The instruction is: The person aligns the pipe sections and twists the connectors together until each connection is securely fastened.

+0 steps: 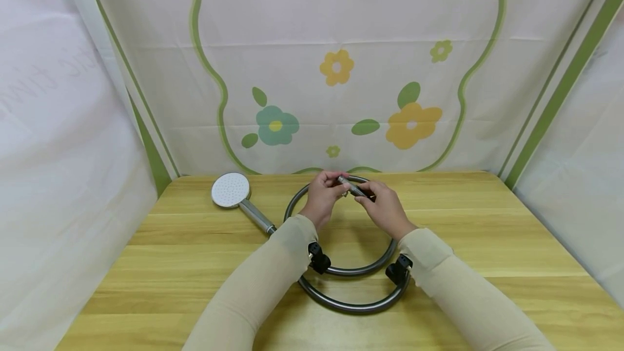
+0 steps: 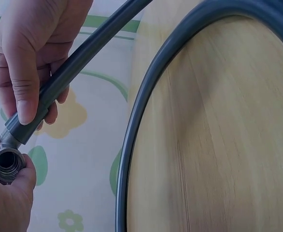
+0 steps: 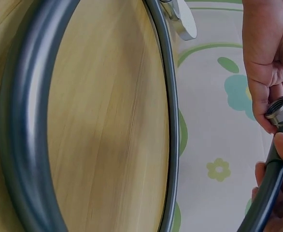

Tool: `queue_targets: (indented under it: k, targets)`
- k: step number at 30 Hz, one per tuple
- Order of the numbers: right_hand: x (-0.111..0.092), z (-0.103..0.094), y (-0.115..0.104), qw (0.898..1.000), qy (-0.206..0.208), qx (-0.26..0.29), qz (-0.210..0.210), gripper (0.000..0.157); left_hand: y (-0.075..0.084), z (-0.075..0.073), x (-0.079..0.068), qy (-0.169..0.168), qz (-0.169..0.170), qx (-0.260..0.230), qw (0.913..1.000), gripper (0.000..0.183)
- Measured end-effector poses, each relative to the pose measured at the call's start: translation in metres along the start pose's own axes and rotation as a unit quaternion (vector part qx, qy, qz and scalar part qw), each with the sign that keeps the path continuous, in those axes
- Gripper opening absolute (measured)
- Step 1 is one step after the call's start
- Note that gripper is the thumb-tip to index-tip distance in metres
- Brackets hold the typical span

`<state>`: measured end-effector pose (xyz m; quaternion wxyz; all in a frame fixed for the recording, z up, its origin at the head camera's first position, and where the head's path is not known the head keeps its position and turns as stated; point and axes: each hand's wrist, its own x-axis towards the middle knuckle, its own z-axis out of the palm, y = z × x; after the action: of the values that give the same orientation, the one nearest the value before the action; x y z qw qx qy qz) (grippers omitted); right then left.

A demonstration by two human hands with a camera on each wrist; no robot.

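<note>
My left hand (image 1: 322, 199) pinches a threaded metal nut (image 2: 8, 166) at the end of a dark grey shower hose (image 1: 356, 309). Its open, ribbed mouth faces the left wrist camera. Just behind the nut, my right hand (image 1: 386, 211) grips the hose's end sleeve (image 2: 28, 121), thumb along the top and fingers beneath. Both hands meet over the far part of the table, held close together. From there the hose loops round under the forearms. Its other end joins a hand shower (image 1: 253, 215) with a round white spray face (image 1: 230, 189), lying at the left.
The wooden table (image 1: 487, 253) carries the coiled hose. A flower-printed cloth (image 1: 302, 69) hangs at its back edge, and pale cloth walls (image 1: 63, 140) stand on both sides. Small black cameras (image 1: 319, 259) are strapped at the wrists.
</note>
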<state>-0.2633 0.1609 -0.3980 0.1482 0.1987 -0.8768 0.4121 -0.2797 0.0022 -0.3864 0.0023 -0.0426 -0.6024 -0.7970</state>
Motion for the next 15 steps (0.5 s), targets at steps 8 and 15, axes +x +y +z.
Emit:
queue_targets:
  k: [8, 15]
  targets:
    - [0.0009, -0.0029, 0.0010, 1.000, -0.018, 0.007, 0.010, 0.023, -0.0006, -0.0012, 0.0000, -0.011, 0.006, 0.001, 0.9999, 0.031]
    - [0.0015, -0.0048, 0.0008, 0.999, -0.031, 0.018, 0.016, 0.023, -0.0003, -0.0009, -0.0004, -0.014, 0.008, 0.002, 0.9999, 0.030]
